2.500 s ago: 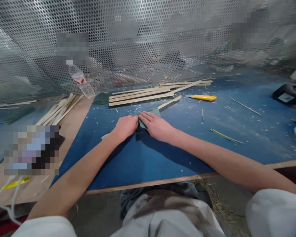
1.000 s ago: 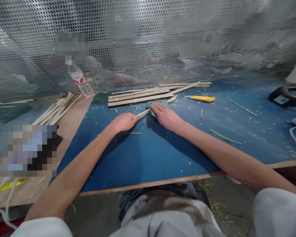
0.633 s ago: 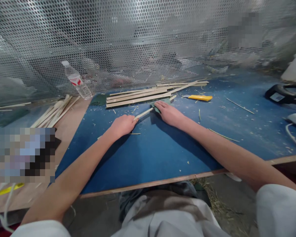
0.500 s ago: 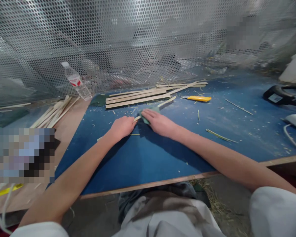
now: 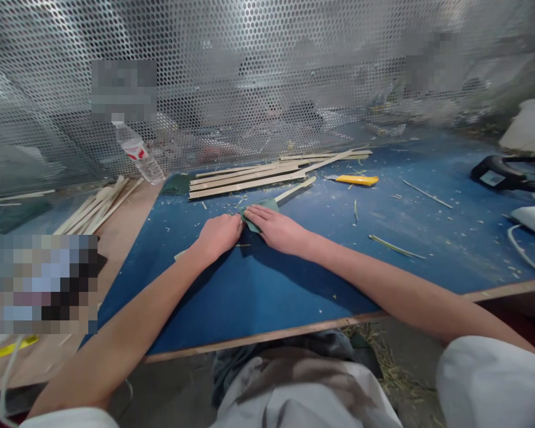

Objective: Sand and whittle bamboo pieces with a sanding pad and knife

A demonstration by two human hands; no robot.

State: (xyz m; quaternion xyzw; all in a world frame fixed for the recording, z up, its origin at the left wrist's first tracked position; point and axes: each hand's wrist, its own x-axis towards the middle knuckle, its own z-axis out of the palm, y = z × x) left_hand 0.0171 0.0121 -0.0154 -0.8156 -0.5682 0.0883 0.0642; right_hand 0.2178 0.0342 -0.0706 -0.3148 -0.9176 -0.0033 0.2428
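My left hand (image 5: 220,235) is closed around a thin bamboo strip (image 5: 296,188) that lies slantwise over the blue table top (image 5: 232,303). The strip's far end shows beyond my hands, and a pale end peeks out beside my left wrist. My right hand (image 5: 280,230) presses a folded green sheet of sandpaper (image 5: 270,205) around the strip, its fingers laid over the sheet. My two hands almost touch at the fingertips. The part of the strip beneath the sheet is hidden.
Behind my hands lie several flat bamboo strips (image 5: 247,185). A yellow utility knife (image 5: 357,180) rests to their right, among shavings. More strips (image 5: 93,208) and a leaning water bottle (image 5: 138,152) are at left. Perforated metal mesh (image 5: 232,77) stands behind; a black tool (image 5: 494,177) lies at right.
My right hand and the green sandpaper have slid left along the strip, up to my left hand. My left hand keeps its hold, nearly in place.
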